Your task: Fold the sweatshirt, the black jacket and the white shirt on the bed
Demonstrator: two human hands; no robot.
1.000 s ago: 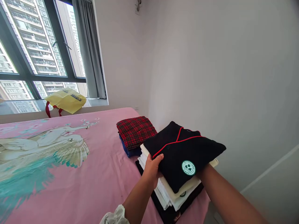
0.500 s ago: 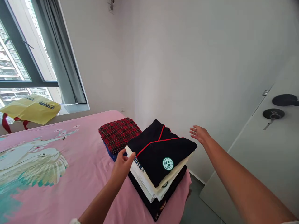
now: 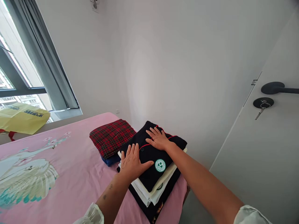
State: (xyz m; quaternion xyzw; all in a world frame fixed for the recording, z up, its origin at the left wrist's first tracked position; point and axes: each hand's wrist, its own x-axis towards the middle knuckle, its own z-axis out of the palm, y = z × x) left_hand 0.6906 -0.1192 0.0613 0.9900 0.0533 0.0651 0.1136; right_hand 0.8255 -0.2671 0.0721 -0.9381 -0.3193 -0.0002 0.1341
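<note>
The bed, under its pink printed sheet, carries two piles at its far corner, close to the white wall and near the door. The bigger pile of folded clothes sits right at the mattress corner, with a dark bottom layer, white and cream layers above it, and a folded black garment with red piping on top. Just beside it lies a folded red tartan piece on something blue.

Both hands are spread flat, palms down, gripping nothing. The left hand lies on the near-left part of the black garment, and the right hand on its far part, across the piping.

To my eye this is a pressing-down, and it wants even weight straight downward. The pile overhangs the corner a little and its layers sit askew, so any sideways push could slide them towards the floor. Stroking outward from the middle should flatten it best, leaving the green round badge uncreased.
</note>
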